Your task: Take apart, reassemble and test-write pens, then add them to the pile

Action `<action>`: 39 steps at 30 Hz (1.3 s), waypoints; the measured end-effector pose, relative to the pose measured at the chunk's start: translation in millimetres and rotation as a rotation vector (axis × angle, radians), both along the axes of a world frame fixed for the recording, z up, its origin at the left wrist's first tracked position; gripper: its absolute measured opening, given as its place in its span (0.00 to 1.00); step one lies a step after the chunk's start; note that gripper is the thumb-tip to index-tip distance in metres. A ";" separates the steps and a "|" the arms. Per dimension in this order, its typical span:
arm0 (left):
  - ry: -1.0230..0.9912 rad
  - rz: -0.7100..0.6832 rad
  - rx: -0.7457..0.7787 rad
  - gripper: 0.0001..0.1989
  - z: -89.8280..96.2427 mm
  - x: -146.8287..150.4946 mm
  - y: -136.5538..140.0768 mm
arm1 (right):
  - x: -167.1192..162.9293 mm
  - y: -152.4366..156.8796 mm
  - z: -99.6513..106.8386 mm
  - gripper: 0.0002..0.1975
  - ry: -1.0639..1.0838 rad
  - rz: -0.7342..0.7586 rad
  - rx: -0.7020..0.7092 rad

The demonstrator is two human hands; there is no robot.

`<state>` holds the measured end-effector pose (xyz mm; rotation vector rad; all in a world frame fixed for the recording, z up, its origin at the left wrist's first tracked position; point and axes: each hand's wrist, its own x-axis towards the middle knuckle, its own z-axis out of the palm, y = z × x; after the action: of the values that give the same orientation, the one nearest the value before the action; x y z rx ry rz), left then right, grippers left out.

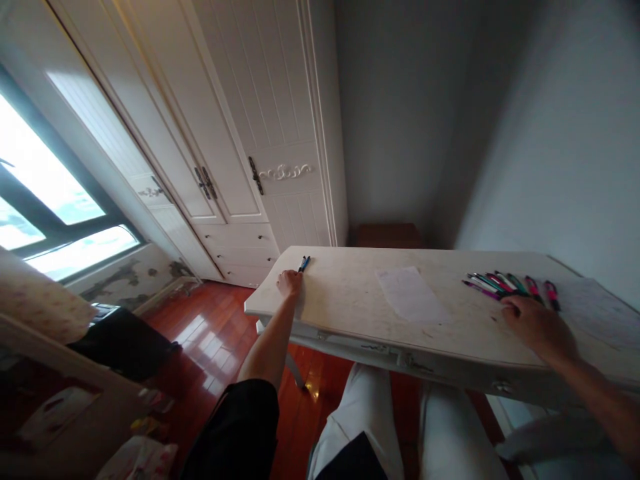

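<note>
My left hand [290, 283] rests on the left end of the white desk, its fingers closed around the near end of a blue pen [306, 262]. A second, dark-and-white pen seems to lie close against it. At the right side of the desk, my right hand [537, 327] reaches to a fanned group of pens [495, 283], purple, green, black and pink. Its fingers are curled at the near ends of these pens, and what they pinch is hidden. Two pink-and-black pens [552, 295] lie just right of the group.
A sheet of paper [411, 293] lies mid-desk, and another sheet [600, 310] is at the right end. The white desk [345, 287] has drawers along its front, above my legs. A white wardrobe [280, 120] stands behind on the left; a black box [125, 347] sits on the floor.
</note>
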<state>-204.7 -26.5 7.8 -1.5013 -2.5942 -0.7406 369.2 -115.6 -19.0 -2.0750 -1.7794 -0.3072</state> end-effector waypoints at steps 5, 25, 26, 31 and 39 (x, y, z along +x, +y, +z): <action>0.071 -0.014 -0.005 0.17 1.6 8.8 -4.7 | -2.9 -1.2 5.8 0.12 -0.011 -0.040 -0.050; 0.105 -0.112 0.046 0.17 -2.0 24.9 -11.0 | -14.8 -18.5 14.6 0.14 -0.183 0.000 0.010; 0.092 -0.127 0.069 0.17 -1.7 25.3 -12.3 | -15.4 -19.5 14.2 0.14 -0.186 -0.002 0.011; -0.019 -0.237 0.224 0.12 2.8 31.0 -20.5 | -18.0 -21.8 14.3 0.15 -0.142 -0.038 -0.037; -0.347 -0.154 0.543 0.11 -11.8 65.3 -70.9 | -20.1 -24.7 21.2 0.15 -0.067 -0.050 -0.044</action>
<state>-139.4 -97.3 -4.0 -1.4990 -2.2021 -1.6886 349.2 -140.3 2.2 -2.1656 -1.7899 -0.3588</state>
